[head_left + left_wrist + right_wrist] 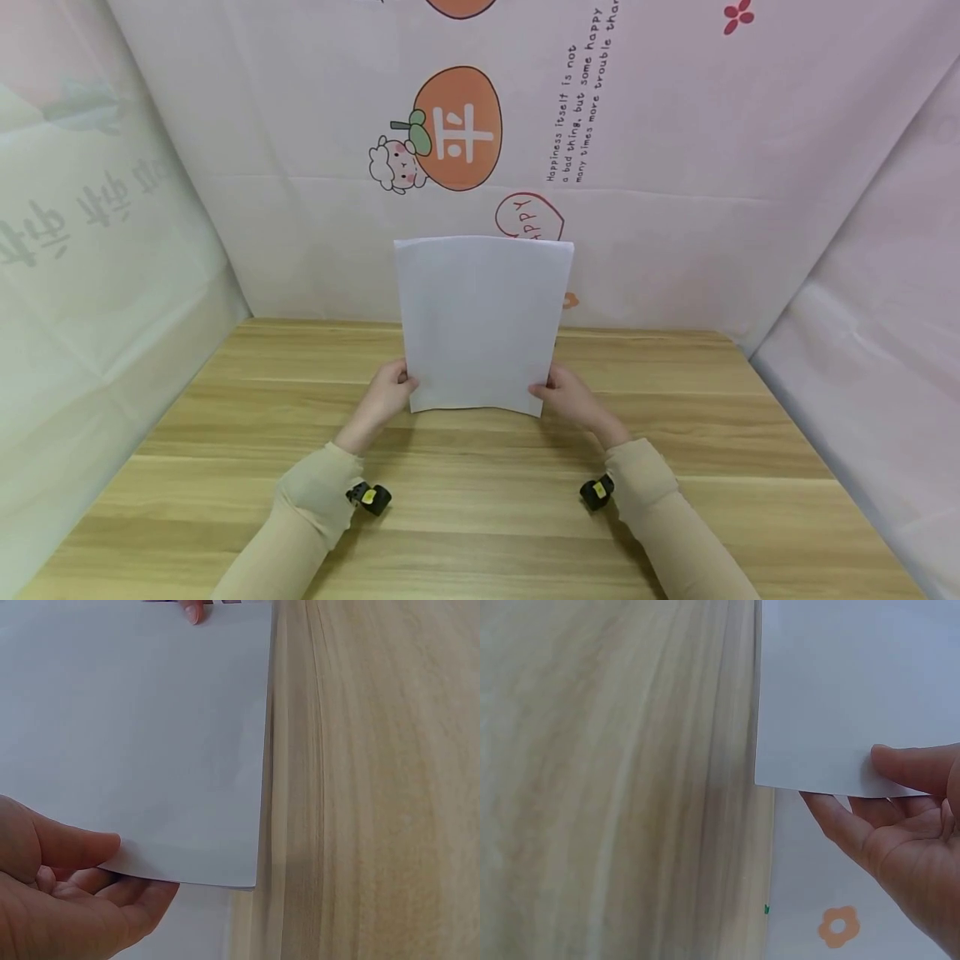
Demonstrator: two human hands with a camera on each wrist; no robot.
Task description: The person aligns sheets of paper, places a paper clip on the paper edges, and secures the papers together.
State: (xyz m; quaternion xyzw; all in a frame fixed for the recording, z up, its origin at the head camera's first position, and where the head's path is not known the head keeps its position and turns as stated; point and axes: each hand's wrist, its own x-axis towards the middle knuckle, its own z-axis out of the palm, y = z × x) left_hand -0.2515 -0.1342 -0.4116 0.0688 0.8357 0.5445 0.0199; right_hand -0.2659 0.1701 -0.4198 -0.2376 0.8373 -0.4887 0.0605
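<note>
A blank white sheet of paper point(482, 325) stands tilted upright above the table, its lower edge slightly bowed. My left hand point(388, 390) pinches its left edge near the bottom corner, thumb on the front and fingers behind. On the opposite edge my right hand point(570, 395) pinches it the same way. The left wrist view shows the left thumb on the paper point(150, 735), with a fingertip of the other hand at the far edge. In the right wrist view the right thumb presses the front of the paper point(840, 690). Whether it is one sheet or several, I cannot tell.
The wood-grain table point(480, 517) spreads under both forearms. A white printed cloth point(315, 242) hangs behind its back edge, and pale cloth walls point(885, 350) stand on either side. Small black devices point(597, 493) are strapped at both wrists.
</note>
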